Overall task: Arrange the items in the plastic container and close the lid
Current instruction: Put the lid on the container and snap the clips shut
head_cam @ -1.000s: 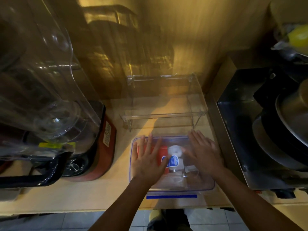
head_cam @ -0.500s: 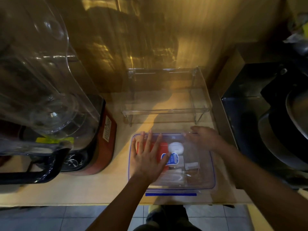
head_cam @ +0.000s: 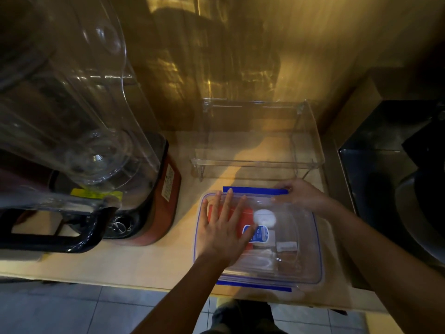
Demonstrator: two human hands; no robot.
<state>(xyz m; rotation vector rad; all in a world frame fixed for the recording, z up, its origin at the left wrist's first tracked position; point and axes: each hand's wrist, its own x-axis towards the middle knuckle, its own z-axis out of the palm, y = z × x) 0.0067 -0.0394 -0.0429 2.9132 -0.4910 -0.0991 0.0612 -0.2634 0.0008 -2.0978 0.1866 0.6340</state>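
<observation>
A clear plastic container with a blue-edged clear lid sits on the counter near its front edge. Through the lid I see a red packet, a white round cap, a blue-labelled item and small pale pieces. My left hand lies flat on the lid's left half with fingers spread. My right hand is at the far right corner, fingers curled on the far blue latch. The near blue latch shows along the front edge.
A red-based blender with a big clear jug stands at the left. A clear acrylic shelf stands behind the container. Dark metal cookware fills the right. The counter's front edge drops to a tiled floor.
My right hand moved from the lid's right half to the far right corner. The far blue latch, unseen before, now lies along the back edge. My left hand stayed flat on the lid.
</observation>
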